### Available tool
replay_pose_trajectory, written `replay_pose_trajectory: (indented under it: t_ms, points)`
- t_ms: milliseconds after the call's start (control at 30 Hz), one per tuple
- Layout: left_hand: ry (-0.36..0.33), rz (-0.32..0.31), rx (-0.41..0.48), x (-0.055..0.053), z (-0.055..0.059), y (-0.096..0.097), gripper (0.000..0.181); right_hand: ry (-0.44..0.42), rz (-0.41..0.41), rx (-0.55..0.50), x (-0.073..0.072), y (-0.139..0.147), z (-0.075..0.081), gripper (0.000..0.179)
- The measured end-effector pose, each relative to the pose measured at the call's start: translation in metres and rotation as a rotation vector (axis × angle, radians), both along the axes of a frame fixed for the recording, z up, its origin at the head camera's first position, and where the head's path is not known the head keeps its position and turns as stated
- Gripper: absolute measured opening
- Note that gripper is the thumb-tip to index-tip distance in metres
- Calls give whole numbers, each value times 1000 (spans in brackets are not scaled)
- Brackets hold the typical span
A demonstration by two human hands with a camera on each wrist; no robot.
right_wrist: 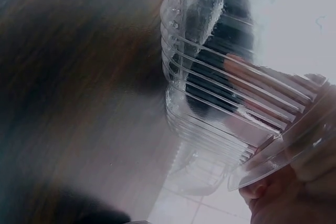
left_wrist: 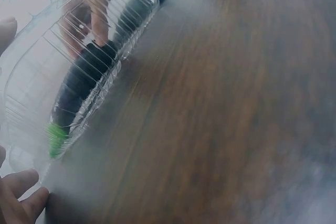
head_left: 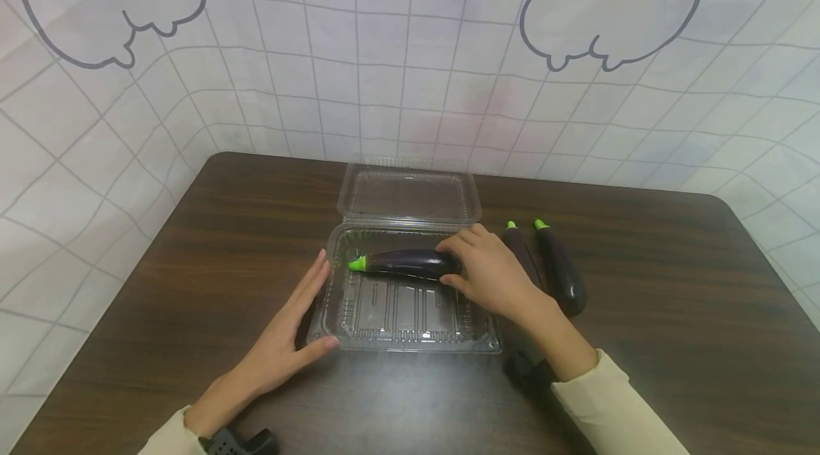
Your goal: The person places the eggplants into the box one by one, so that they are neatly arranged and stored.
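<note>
A clear plastic clamshell box (head_left: 410, 330) lies open on the dark wooden table, its lid (head_left: 410, 193) tipped back. Inside it, a dark purple eggplant (head_left: 403, 263) with a green stem lies across the tray. My right hand (head_left: 482, 266) grips the eggplant's right end. With straight fingers, my left hand (head_left: 301, 320) rests against the box's left wall. Through the ribbed plastic (left_wrist: 58, 103) the left wrist view shows the eggplant (left_wrist: 79, 85). The right wrist view shows the eggplant (right_wrist: 223, 40) behind the tray wall (right_wrist: 210, 114) too.
Two more eggplants (head_left: 562, 268) (head_left: 522, 252) lie side by side on the table just right of the box. A white gridded cloth with cartoon outlines (head_left: 410, 49) hangs behind the table. The table's edges (head_left: 115, 277) fall away at left and right.
</note>
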State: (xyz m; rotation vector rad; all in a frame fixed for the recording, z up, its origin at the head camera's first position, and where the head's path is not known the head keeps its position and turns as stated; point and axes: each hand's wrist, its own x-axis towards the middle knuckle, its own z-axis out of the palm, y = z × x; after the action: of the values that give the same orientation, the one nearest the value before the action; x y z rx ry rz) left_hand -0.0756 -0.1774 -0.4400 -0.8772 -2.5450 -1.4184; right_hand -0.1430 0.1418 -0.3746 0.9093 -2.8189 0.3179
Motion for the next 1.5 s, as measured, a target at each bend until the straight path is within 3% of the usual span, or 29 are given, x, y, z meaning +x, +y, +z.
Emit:
replay_pose_trajectory:
  t_ms: [600, 1500]
  points:
    - [0, 3, -1, 0, 0, 0, 92, 17, -16, 17, 0, -1, 1, 42]
    - [12, -13, 6, -1, -2, -1, 92, 14, -20, -166, 8, 13, 12, 39]
